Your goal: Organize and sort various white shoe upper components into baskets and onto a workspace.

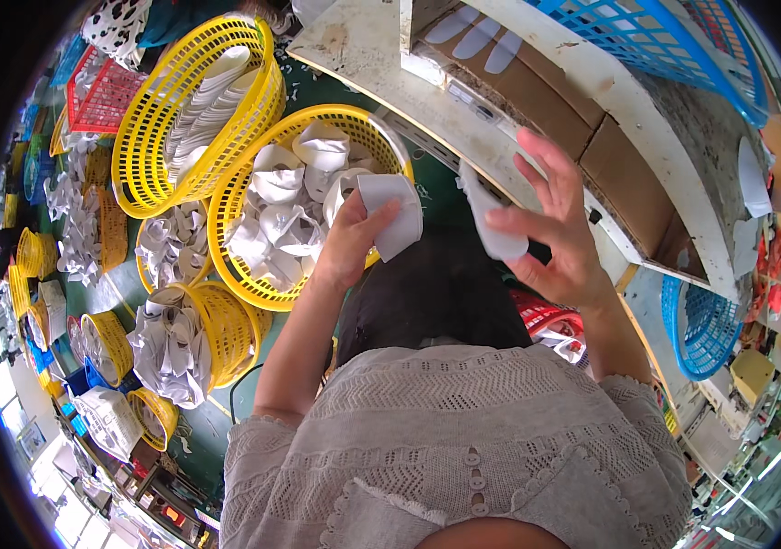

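My left hand [351, 240] grips a curved white fabric piece [396, 210], held over the edge of a round yellow basket [242, 274] filled with similar folded white pieces. My right hand [557, 224] pinches a flat white insole-shaped piece [491, 218] between thumb and forefinger, the other fingers spread upward. Both hands hover above my dark lap, just in front of a worn white worktable [537, 101].
A cardboard box [537, 73] with white insole shapes lies on the worktable. Blue baskets [701, 325] sit at the right and top right. Several yellow baskets [193, 101] of white pieces and a red basket [102, 91] crowd the green floor at the left.
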The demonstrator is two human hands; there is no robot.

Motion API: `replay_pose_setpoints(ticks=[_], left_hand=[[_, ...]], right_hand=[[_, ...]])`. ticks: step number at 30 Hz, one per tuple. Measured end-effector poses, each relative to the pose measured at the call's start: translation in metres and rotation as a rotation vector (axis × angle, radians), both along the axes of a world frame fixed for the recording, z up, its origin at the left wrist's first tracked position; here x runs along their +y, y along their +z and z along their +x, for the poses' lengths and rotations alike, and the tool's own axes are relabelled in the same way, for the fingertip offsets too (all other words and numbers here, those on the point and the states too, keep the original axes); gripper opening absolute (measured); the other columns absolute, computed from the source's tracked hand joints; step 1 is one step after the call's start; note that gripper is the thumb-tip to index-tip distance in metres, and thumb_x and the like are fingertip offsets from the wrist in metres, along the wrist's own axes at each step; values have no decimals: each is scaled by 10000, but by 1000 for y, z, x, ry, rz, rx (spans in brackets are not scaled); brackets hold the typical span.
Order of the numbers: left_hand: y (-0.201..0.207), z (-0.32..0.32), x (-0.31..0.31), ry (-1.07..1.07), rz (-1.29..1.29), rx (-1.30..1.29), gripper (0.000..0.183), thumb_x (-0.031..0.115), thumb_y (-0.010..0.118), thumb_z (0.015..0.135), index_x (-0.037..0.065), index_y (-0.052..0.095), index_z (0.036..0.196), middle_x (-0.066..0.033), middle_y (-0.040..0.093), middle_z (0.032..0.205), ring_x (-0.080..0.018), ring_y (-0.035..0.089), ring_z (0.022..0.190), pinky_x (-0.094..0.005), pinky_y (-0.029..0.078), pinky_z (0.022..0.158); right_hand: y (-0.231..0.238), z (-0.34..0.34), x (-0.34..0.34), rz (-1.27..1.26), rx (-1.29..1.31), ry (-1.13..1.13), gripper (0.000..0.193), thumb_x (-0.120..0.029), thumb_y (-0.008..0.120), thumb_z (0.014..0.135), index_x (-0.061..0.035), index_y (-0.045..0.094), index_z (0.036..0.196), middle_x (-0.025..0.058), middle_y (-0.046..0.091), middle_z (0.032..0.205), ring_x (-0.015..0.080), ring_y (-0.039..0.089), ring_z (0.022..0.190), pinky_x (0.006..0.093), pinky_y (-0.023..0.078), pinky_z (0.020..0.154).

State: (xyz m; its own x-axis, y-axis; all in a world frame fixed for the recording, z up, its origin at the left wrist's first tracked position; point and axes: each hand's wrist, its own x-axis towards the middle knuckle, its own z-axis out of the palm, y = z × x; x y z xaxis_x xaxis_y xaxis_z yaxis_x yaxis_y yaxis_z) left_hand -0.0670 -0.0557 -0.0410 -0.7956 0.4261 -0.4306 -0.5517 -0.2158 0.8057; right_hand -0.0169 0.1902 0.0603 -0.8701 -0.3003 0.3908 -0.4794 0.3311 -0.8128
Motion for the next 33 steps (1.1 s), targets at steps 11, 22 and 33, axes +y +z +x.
replay_pose_setpoints(ticks=[11,22,33], left_hand=[[23,-18,-3,73,49,31,405,53,573,893,27,446,1276,-103,587,1158,-198,587,1055,-332,484,903],[40,-29,20,-80,197,66,459,-4,549,878,29,418,1317,-124,580,1189,-205,564,1108,-331,459,936],[35,-22,28,-218,122,116,484,-7,545,872,26,410,1336,-105,576,1192,-184,557,1096,-317,445,932]], right_hand=[[-12,4,-2,-978,-853,205,899,-347,663,850,-155,39,1467,236,327,1369,355,457,1216,528,464,944],[-29,-5,5,-645,-1000,362,1073,-386,704,812,-167,-121,1461,257,347,1385,370,494,1200,446,468,919],[0,-16,10,-513,-1095,274,981,-308,712,817,-56,24,1469,213,253,1440,277,609,972,350,603,648]])
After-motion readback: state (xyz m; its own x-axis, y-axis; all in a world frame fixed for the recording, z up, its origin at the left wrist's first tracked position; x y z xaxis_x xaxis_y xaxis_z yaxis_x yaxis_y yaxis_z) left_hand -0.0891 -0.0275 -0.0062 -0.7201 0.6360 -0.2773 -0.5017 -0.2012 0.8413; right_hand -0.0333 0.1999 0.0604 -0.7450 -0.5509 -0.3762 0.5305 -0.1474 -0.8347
